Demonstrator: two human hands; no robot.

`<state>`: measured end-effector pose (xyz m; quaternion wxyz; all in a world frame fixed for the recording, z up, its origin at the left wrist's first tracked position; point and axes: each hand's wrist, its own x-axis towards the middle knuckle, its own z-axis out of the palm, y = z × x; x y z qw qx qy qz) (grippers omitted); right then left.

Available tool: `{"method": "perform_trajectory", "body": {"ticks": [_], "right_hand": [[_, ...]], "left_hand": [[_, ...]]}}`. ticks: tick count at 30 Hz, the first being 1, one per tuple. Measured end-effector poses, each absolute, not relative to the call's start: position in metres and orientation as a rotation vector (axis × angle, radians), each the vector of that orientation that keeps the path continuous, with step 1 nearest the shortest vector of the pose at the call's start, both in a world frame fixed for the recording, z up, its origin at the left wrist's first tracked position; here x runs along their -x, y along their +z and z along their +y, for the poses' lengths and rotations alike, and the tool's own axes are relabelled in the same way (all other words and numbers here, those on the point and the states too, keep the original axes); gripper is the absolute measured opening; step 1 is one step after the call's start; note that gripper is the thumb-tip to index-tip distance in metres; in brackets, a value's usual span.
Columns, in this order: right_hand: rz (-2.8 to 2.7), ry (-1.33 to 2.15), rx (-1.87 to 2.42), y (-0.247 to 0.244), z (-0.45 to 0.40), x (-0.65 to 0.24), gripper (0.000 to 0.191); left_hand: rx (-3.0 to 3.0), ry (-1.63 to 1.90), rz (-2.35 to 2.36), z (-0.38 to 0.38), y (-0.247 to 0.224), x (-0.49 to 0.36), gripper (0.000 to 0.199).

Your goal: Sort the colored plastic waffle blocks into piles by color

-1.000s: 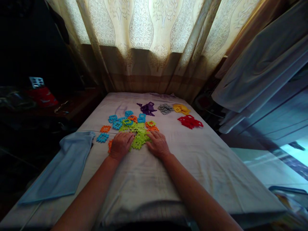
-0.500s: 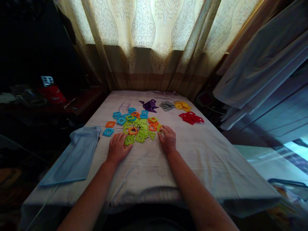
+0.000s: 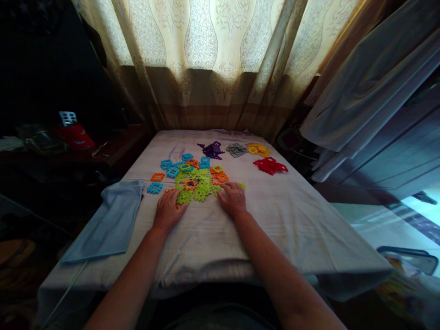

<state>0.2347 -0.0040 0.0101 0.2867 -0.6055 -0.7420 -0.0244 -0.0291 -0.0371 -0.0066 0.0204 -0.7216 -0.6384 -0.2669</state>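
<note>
A heap of lime-green, square-cut toy tiles with notched edges [image 3: 202,191] lies on the cloth between my hands, mixed with orange tiles [image 3: 190,184] and blue tiles [image 3: 173,171]. My left hand [image 3: 169,211] rests at the heap's near left edge, its fingers stretched out over the green and orange tiles there. On the other side, my right hand [image 3: 233,199] has its thumb and fingertips on a green tile [image 3: 215,189] at the heap's right edge. Another green tile [image 3: 241,185] pokes out just past the right hand, partly hidden by it.
Separate piles of purple [image 3: 212,150], grey [image 3: 237,150], yellow [image 3: 258,149] and red tiles [image 3: 271,165] lie farther back. A folded light-blue cloth bag [image 3: 106,224] covers the table's left side. A curtain [image 3: 206,101] hangs behind the white-covered table [image 3: 285,229].
My right hand has shifted left towards the heap. The green tile formerly at its fingertips now lies beyond its right side. My left hand stays in place while the view has shifted slightly.
</note>
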Motion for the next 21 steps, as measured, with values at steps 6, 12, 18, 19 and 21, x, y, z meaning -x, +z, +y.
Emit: {"method": "perform_trajectory", "body": {"ticks": [6, 12, 18, 19, 21], "right_hand": [[-2.134, 0.000, 1.629, 0.013, -0.007, -0.224, 0.024], [-2.114, -0.021, 1.617, 0.006, -0.008, -0.231, 0.011], [-1.806, -0.139, 1.718, 0.006, -0.001, -0.264, 0.013], [-1.749, -0.145, 1.771, 0.006, 0.000, -0.270, 0.014], [-1.678, -0.130, 1.885, 0.004, 0.002, -0.282, 0.015]], "left_hand": [[2.253, -0.812, -1.961, -0.037, -0.006, 0.030, 0.046], [2.272, -0.804, -1.951, -0.037, -0.007, 0.031, 0.036], [2.279, -0.831, -1.920, -0.037, -0.005, 0.032, 0.031], [2.277, -0.842, -1.913, -0.037, -0.005, 0.032, 0.030], [2.280, -0.866, -1.900, -0.038, -0.005, 0.032, 0.029]]}}
